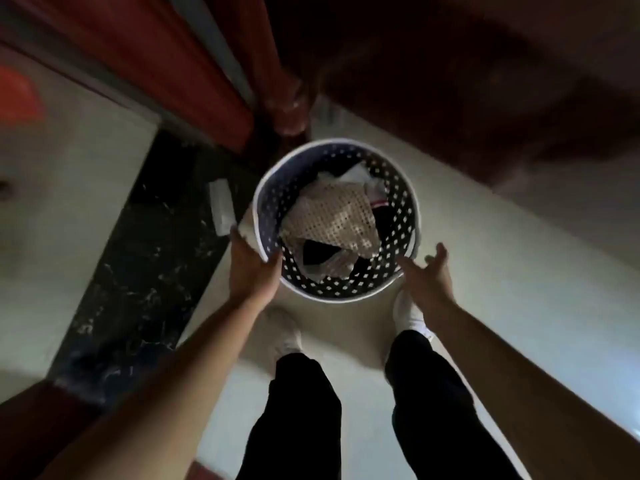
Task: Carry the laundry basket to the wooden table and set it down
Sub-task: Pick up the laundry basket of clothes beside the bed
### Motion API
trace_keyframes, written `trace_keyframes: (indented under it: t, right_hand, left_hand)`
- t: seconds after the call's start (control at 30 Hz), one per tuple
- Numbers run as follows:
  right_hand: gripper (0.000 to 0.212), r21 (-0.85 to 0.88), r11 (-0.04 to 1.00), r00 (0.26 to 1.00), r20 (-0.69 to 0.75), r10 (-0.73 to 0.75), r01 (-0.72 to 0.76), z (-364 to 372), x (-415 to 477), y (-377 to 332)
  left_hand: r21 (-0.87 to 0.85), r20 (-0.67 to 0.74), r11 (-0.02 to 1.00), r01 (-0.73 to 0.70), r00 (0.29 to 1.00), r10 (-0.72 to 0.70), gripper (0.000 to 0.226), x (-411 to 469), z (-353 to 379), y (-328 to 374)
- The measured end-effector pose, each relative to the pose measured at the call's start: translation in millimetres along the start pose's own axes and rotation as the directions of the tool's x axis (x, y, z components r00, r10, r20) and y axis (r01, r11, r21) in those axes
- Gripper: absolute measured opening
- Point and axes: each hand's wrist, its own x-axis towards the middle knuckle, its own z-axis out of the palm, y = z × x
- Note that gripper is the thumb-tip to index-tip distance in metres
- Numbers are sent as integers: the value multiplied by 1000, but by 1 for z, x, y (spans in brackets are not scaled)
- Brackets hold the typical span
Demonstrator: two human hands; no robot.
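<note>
A round laundry basket with a white rim and a dark perforated wall stands on the pale floor in front of my feet. Crumpled clothes lie inside it, a checked cloth on top. My left hand touches the basket's left rim, fingers curled around its outside. My right hand hovers just off the right rim with the fingers spread, holding nothing. The dark wooden table looms above and behind the basket, one turned leg right at its far side.
A black marble strip runs across the floor on the left. A small white object lies beside the basket. Red-brown woodwork fills the upper left. My legs in dark trousers and white shoes stand close behind the basket.
</note>
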Motion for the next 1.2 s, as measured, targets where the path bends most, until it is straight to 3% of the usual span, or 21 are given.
trace_keyframes:
  t: [0.1,0.23,0.33,0.47,0.7,0.87,0.97,1.07,1.2]
  right_hand:
    - [55,9,999,999,-19,-44,44,21,31,12]
    - [14,-40,997,997,-43,-65,63,26,22,20]
    - [32,-49,995,994,-67,-87,84,9,-7,18]
    - [32,-67,996,998,-19,-66,64,-28,-72,3]
    - [38,-18,999,998,37,-42,42,-102,-228,-33]
    - [38,125,990,998,-19,-59,61,-150,-331,-37]
    - [24,270,956,993,-78,-94,112,-184,-397,-37]
    - [11,367,905,969,-192,-154,216,-221,-468,-27]
    - [27,470,790,901,-367,-230,393,-273,-552,2]
  left_hand:
    - [-62,-42,991,-123,992,120,76,34,21,4]
    - [-184,-19,983,-8,1000,4,65,42,19,12]
    - [-187,4,980,73,997,-74,51,24,-6,15]
    - [-204,40,970,131,991,-126,20,-43,-61,22]
    - [-173,73,981,91,994,-79,13,-175,-159,55]
    - [-305,138,949,76,990,-35,36,-248,-220,91]
    - [-343,150,937,-62,981,120,31,-294,-256,125]
    - [-330,172,907,-261,928,330,26,-347,-292,166]
    - [-390,230,827,-404,827,512,29,-429,-320,225]
